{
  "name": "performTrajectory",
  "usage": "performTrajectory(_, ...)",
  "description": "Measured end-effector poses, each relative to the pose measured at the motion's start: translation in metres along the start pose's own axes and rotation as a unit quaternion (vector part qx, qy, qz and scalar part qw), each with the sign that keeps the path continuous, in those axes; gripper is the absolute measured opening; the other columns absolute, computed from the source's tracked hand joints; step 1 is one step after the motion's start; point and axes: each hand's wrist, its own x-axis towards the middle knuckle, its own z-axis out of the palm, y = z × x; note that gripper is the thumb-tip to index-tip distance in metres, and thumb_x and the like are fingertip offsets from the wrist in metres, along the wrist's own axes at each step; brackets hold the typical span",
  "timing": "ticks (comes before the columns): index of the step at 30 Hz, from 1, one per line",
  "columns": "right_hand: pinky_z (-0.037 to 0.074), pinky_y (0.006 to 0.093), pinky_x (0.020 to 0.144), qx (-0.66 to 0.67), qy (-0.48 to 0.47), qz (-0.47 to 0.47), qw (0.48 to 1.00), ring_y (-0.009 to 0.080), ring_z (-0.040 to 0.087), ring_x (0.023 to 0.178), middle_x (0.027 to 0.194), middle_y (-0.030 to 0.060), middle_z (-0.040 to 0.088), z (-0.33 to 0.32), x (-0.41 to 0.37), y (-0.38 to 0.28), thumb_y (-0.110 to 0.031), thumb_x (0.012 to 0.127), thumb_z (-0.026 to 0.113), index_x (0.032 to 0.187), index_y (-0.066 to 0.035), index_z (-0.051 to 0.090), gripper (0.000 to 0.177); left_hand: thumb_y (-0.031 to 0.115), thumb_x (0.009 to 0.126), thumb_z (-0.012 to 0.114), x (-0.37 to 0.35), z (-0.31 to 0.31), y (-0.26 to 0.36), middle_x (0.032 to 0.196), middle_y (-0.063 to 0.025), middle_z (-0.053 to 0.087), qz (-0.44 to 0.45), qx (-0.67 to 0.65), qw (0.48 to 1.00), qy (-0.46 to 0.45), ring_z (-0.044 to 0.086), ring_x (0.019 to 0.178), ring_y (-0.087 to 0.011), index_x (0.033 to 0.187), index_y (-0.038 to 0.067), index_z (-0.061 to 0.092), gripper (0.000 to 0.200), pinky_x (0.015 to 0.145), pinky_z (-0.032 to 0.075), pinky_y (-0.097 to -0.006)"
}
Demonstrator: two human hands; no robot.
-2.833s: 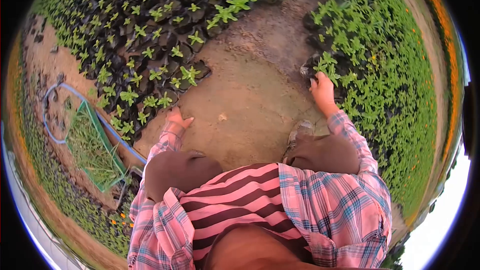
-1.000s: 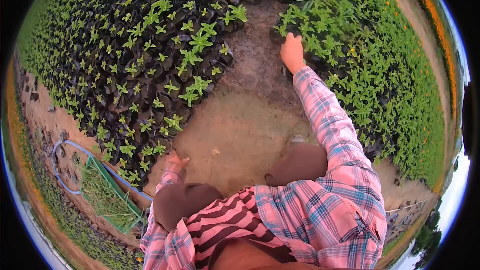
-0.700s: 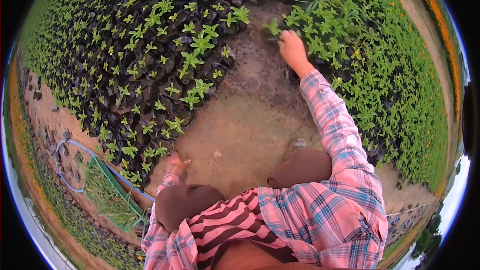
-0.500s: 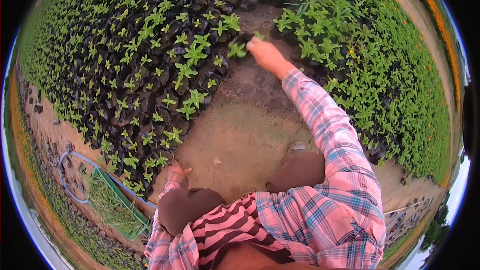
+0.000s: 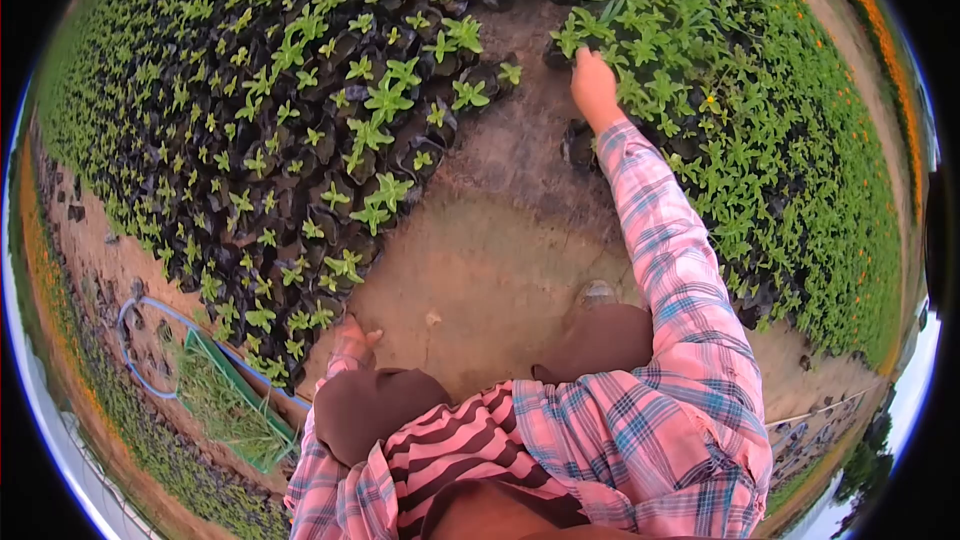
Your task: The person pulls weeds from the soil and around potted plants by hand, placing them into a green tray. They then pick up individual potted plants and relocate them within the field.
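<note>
My right hand (image 5: 594, 83) reaches out to the near corner of the right-hand block of seedlings. Its fingers are closed at a leafy green seedling (image 5: 571, 37) in a black plastic bag, and part of the grip is hidden. To its left, two bagged seedlings stand at the edge of the left block, a larger one (image 5: 469, 93) and a smaller one (image 5: 510, 73). Down by my knee, my left hand (image 5: 352, 340) is low at the soil beside the left block, thumb stretched out, holding nothing I can see.
Dense rows of bagged seedlings (image 5: 250, 130) fill the left, and fuller plants (image 5: 770, 160) the right. Bare soil (image 5: 470, 270) lies between them. A green container of cut grass (image 5: 225, 405) and a blue hose (image 5: 127, 350) are at lower left. Orange flowers line the far right.
My right hand has let go of the seedling at the left block's edge and moved right to the other block. My left hand has hardly moved.
</note>
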Motion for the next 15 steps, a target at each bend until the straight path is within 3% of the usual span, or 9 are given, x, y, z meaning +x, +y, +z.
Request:
performTrajectory(4,0.046,0.0476,0.069,0.085,0.053,-0.064,0.993,0.0422,0.056,0.080,0.085,0.0215,0.058,-0.016,-0.014,-0.008,-0.005,0.077,0.057,0.087,-0.002,0.053,0.011,0.037,0.075,0.070,0.011,0.017,-0.017,0.108,-0.0284,0.057,0.022,-0.006,0.999,0.031,0.057,0.101,-0.0397,0.118,-0.006,0.045,0.066,0.082,0.047,-0.0444)
performTrajectory(7,0.049,0.0420,0.064,0.133,0.055,-0.136,0.980,0.0364,0.061,0.071,0.082,0.0186,0.059,-0.054,-0.036,-0.041,-0.005,0.078,0.059,0.085,-0.001,0.053,0.011,0.037,0.075,0.070,0.007,0.015,-0.012,0.107,-0.0287,0.058,0.022,0.006,0.998,0.055,0.057,0.101,-0.0396,0.114,-0.006,0.048,0.062,0.082,0.047,-0.0440)
performTrajectory(9,0.049,0.0340,0.053,0.249,-0.112,-0.032,0.961,0.0246,0.064,0.058,0.074,0.0138,0.061,-0.072,-0.052,-0.072,-0.006,0.079,0.062,0.086,0.000,0.053,0.012,0.036,0.074,0.070,0.009,0.018,-0.016,0.106,-0.0288,0.058,0.029,-0.056,0.998,0.030,0.057,0.100,-0.0399,0.112,-0.005,0.051,0.059,0.082,0.047,-0.0441)
performTrajectory(10,0.048,0.0320,0.050,0.266,-0.153,-0.023,0.951,0.0207,0.062,0.053,0.069,0.0119,0.060,-0.083,-0.060,-0.091,-0.006,0.078,0.062,0.085,-0.001,0.054,0.012,0.037,0.071,0.074,0.018,0.025,-0.026,0.112,-0.0248,0.057,0.067,-0.079,0.994,0.028,0.057,0.102,-0.0371,0.117,-0.004,0.049,0.066,0.083,0.047,-0.0441)
performTrajectory(11,0.048,0.0301,0.046,0.283,-0.200,-0.017,0.938,0.0168,0.061,0.048,0.064,0.0100,0.058,-0.094,-0.069,-0.109,-0.005,0.077,0.062,0.084,-0.001,0.055,0.011,0.051,0.076,0.065,0.029,0.053,-0.042,0.090,-0.0220,0.063,0.158,-0.058,0.967,0.192,0.062,0.082,-0.0339,0.095,-0.004,0.060,0.058,0.070,0.052,-0.0404)
performTrajectory(12,0.047,0.0292,0.045,0.274,-0.248,-0.052,0.928,0.0151,0.061,0.048,0.063,0.0088,0.058,-0.104,-0.076,-0.127,-0.006,0.078,0.062,0.083,-0.001,0.054,0.010,0.071,0.077,0.046,0.095,0.125,-0.063,0.062,-0.0186,0.057,0.036,0.277,0.942,0.187,0.059,0.057,-0.0292,0.067,0.001,0.059,0.072,0.050,0.049,-0.0367)
performTrajectory(13,0.046,0.0282,0.044,0.263,-0.293,-0.090,0.915,0.0135,0.061,0.049,0.062,0.0076,0.058,-0.110,-0.085,-0.146,-0.006,0.078,0.062,0.082,-0.001,0.054,0.010,0.084,0.071,0.029,0.077,0.127,-0.057,0.046,-0.0133,0.045,0.031,0.620,0.667,0.412,0.050,0.043,-0.0250,0.053,0.007,0.051,0.082,0.036,0.041,-0.0344)
performTrajectory(14,0.046,0.0275,0.043,0.255,-0.354,-0.102,0.894,0.0125,0.060,0.048,0.062,0.0070,0.056,-0.112,-0.095,-0.165,-0.005,0.078,0.062,0.082,-0.001,0.054,0.010,0.077,0.076,0.034,0.099,0.146,-0.069,0.056,-0.0142,0.051,0.073,0.473,0.756,0.447,0.053,0.050,-0.0265,0.063,0.005,0.054,0.076,0.043,0.043,-0.0366)
performTrajectory(15,0.045,0.0268,0.042,0.241,-0.409,-0.112,0.873,0.0116,0.059,0.048,0.061,0.0064,0.055,-0.114,-0.106,-0.183,-0.004,0.077,0.063,0.081,-0.001,0.054,0.010,0.069,0.081,0.038,0.115,0.170,-0.081,0.066,-0.0150,0.056,0.108,0.309,0.813,0.483,0.055,0.056,-0.0280,0.073,0.003,0.057,0.069,0.049,0.046,-0.0389)
